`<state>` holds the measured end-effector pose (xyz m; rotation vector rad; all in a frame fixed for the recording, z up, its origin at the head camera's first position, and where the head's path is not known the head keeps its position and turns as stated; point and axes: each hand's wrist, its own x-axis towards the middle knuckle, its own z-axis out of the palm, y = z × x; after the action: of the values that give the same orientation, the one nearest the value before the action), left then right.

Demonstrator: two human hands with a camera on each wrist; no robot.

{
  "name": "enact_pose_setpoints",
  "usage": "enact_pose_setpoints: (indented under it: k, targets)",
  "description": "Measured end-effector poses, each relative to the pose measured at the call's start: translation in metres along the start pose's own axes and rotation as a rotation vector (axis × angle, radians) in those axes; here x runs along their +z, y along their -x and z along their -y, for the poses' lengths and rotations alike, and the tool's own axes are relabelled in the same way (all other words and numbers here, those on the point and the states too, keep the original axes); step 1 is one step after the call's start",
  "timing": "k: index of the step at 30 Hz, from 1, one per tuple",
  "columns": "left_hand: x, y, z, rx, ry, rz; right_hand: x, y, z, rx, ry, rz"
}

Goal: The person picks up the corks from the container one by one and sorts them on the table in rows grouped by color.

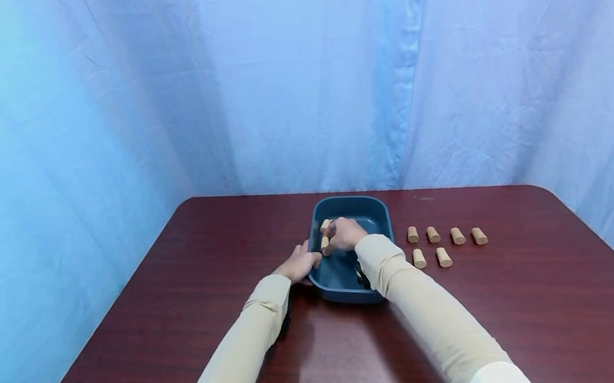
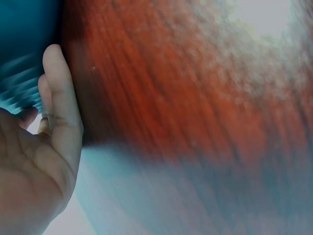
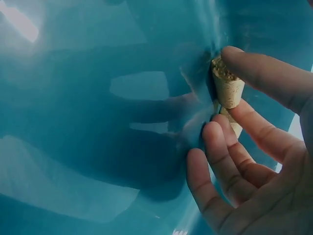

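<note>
A deep blue rectangular tub [image 1: 346,296] stands on the table. Inside it, my right hand [image 1: 347,234] pinches a tapered cork stopper [image 3: 228,88] end to end between thumb and index finger, close against the tub's left wall. Just beyond lies a second cork stopper [image 1: 325,225], partly hidden behind the fingers in the right wrist view. My left hand [image 1: 300,264] grips the tub's left side, thumb over the rim and fingers along the outer wall. Those fingers look nearly straight in the left wrist view.
Several cork stoppers [image 1: 433,235] lie in two rows on the dark red-brown table [image 1: 222,256], right of the tub. Pale blue curtains [image 1: 301,94] hang behind the table and at both sides. A wrist strap's black part shows by the right sleeve [image 1: 386,263].
</note>
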<state>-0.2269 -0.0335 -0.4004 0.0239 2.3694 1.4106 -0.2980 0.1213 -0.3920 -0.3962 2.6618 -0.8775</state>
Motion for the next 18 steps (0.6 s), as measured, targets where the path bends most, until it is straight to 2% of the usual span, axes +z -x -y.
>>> enact_pose_setpoints:
  k: [9,18]
  targets:
    - [0.000,-0.005,0.004,-0.006,-0.002,0.003,-0.011,0.010,0.005,-0.003,0.003,0.023]
    - [0.001,-0.006,0.004,-0.010,-0.016,-0.004,-0.032,0.020,0.008,-0.030,0.000,-0.015]
